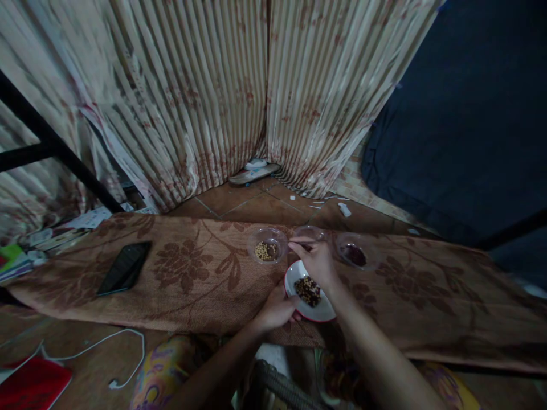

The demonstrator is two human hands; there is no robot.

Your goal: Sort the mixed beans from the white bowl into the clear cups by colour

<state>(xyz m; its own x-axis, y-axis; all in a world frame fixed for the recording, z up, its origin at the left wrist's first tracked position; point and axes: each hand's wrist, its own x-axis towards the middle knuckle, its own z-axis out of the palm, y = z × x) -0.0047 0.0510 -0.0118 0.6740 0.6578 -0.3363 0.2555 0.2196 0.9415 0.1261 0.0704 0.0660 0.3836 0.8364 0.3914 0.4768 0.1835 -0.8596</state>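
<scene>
My left hand (280,308) grips the near left edge of a white bowl (323,311) with a red rim, thumb over the rim. A mix of dark and pale beans (307,291) lies in it. My right hand (316,261) reaches over the bowl's far side, its fingers pinched together. What they hold, if anything, is too small to name. Just left of those fingers stands a clear plastic cup (268,246) with pale yellow beans. A second clear cup (309,232) is partly hidden behind my right hand. Right of it, a third clear cup (355,250) holds dark red beans.
A brown flowered cloth (239,307) covers the long low table. A black phone (125,268) lies on its left part. Striped curtains (205,102) hang behind. A white cable (141,341) and a red item (36,384) are at lower left.
</scene>
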